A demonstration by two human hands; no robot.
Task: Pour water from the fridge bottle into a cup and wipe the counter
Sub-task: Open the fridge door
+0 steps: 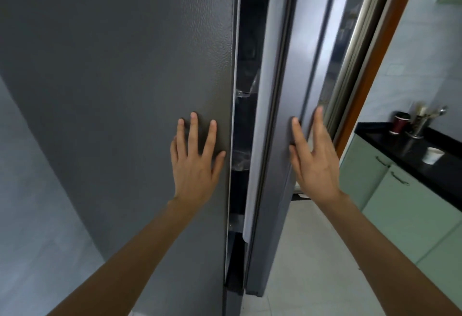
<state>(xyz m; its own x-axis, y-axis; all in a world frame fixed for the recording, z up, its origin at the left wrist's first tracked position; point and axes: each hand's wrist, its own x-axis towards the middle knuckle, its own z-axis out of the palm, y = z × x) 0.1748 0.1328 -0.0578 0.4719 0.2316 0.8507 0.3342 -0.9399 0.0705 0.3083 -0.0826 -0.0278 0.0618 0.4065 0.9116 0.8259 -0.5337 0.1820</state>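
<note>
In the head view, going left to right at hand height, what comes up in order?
Left hand flat on the fridge side → door gap → fridge door → right hand on the door's edge → counter → white cup.

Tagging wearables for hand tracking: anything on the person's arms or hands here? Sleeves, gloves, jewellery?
Nothing worn that shows. Left hand and right hand are bare: no gloves, rings or watch visible. Both forearms are bare to the frame's bottom edge, no sleeves in view.

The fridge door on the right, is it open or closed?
Slightly open: a dark gap shows between the right door and the left door, with shelves visible inside. The right hand rests on its edge.
</note>
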